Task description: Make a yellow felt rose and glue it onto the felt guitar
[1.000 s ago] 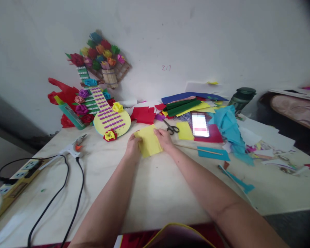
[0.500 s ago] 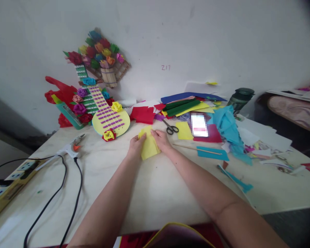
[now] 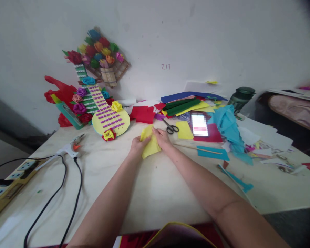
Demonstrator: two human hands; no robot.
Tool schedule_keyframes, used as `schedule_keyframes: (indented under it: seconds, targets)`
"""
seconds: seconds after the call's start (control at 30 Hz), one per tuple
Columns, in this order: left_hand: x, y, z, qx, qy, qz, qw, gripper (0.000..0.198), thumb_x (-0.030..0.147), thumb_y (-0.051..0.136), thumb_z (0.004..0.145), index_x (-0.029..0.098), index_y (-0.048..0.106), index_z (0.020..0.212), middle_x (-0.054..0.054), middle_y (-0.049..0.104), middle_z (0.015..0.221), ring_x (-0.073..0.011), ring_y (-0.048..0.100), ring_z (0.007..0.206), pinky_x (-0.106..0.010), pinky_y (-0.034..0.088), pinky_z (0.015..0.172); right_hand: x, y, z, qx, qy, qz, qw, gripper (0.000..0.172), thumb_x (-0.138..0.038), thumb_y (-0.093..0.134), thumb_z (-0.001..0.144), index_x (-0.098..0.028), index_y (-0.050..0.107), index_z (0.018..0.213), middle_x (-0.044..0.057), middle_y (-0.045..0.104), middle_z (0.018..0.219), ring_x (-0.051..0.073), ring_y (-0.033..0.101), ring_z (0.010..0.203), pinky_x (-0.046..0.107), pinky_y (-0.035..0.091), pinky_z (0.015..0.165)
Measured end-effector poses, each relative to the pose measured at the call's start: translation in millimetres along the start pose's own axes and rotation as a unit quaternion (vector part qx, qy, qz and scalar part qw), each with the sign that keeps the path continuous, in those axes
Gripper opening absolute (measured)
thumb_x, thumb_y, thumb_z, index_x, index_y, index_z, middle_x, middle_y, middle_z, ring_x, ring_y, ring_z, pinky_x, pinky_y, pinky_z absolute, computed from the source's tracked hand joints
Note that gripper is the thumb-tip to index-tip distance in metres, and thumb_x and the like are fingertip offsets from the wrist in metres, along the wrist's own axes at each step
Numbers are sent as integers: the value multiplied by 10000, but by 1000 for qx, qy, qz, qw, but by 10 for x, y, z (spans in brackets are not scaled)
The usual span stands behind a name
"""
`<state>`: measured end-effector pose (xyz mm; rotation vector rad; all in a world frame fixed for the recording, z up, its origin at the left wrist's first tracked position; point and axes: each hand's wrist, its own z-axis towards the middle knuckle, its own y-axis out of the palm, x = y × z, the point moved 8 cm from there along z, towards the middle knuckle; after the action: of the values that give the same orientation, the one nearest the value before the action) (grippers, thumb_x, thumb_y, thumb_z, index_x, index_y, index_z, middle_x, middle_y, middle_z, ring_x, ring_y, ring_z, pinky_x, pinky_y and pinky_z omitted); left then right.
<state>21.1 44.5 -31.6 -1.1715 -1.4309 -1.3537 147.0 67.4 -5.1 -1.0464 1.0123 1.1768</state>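
A piece of yellow paper [image 3: 151, 145] lies on the pale table [image 3: 155, 193], partly folded over between my two hands. My left hand [image 3: 136, 145] pinches its left edge, fingers closed on the sheet. On the right, my right hand [image 3: 162, 139] presses and grips the paper near its top corner. Black scissors [image 3: 171, 128] lie just beyond my right hand. A thin wooden stick [image 3: 196, 148] lies to the right of it.
A paper guitar with paper flowers [image 3: 103, 113] leans on the wall at the back left. Coloured paper sheets [image 3: 188, 105], a phone [image 3: 199, 125], teal scraps [image 3: 227, 127] and a dark bottle [image 3: 241, 98] crowd the right. A glue gun [image 3: 72, 147], cables and a power strip [image 3: 12, 179] lie left.
The yellow paper has been folded narrower. My left hand moved right toward my right hand, bringing the left edge over.
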Motion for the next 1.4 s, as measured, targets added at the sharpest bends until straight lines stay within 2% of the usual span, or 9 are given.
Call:
schedule_keyframes:
  seconds: [0.27,0.4,0.53,0.63,0.73,0.93,1.13,1.27,1.4]
  targets:
    - [39,-23,10,26,21,3,999,416,413,696,566,107,606,833,-77,650,720,-191,613,625,-283,474,583,-19,-13,10,6,-6,-4,1000,411,-553,456,691,-185,385,523,-60,275,475,79,280,477,207,238,428]
    - [-17,1,33,-1,-5,51,999,452,392,731,515,95,623,839,-85,648,702,-206,609,604,-289,469,550,-86,-43,9,27,-44,-56,997,432,-560,419,712,-188,349,503,-54,280,483,85,291,504,207,254,456]
    - [-5,-18,25,18,12,62,998,439,386,730,518,107,621,840,-71,648,695,-195,605,594,-283,468,546,-138,-46,15,36,-87,-98,991,442,-548,400,736,-187,344,488,-53,294,478,85,299,510,204,260,477]
    - [35,-1,14,8,23,41,999,437,385,725,527,113,614,850,-68,650,712,-188,605,592,-284,473,552,-146,-107,55,51,-90,-129,986,435,-541,378,758,-184,427,515,-48,353,466,93,343,499,208,277,490]
    - [46,-72,26,35,9,22,999,429,371,733,525,107,607,838,-81,651,719,-194,611,597,-300,482,566,-153,-251,128,72,-86,-186,976,422,-506,339,798,-178,541,624,-20,462,487,118,431,524,220,316,537]
    - [24,-198,81,69,6,-22,997,390,341,737,539,108,604,822,-110,655,793,-206,625,628,-337,503,607,-182,-550,237,122,-73,-429,892,313,-349,352,826,-186,619,835,59,616,768,172,523,705,259,328,628]
    - [19,-237,73,95,13,-60,994,385,319,739,538,102,596,822,-113,654,790,-221,632,686,-337,510,626,-64,-513,280,50,-24,-567,822,271,-227,422,776,-148,630,930,126,576,947,230,471,914,298,341,722]
    - [42,-260,69,110,18,-65,992,386,323,730,543,105,587,827,-103,651,769,-214,629,674,-335,507,623,-15,-517,293,25,-3,-606,795,311,-214,406,794,-103,618,992,171,546,1004,264,439,962,334,340,754]
    - [52,-297,78,121,19,-59,991,389,344,722,544,108,579,818,-100,644,753,-208,622,653,-327,500,604,29,-555,312,24,19,-613,790,340,-198,336,831,-103,611,1006,166,556,995,269,468,930,355,343,750]
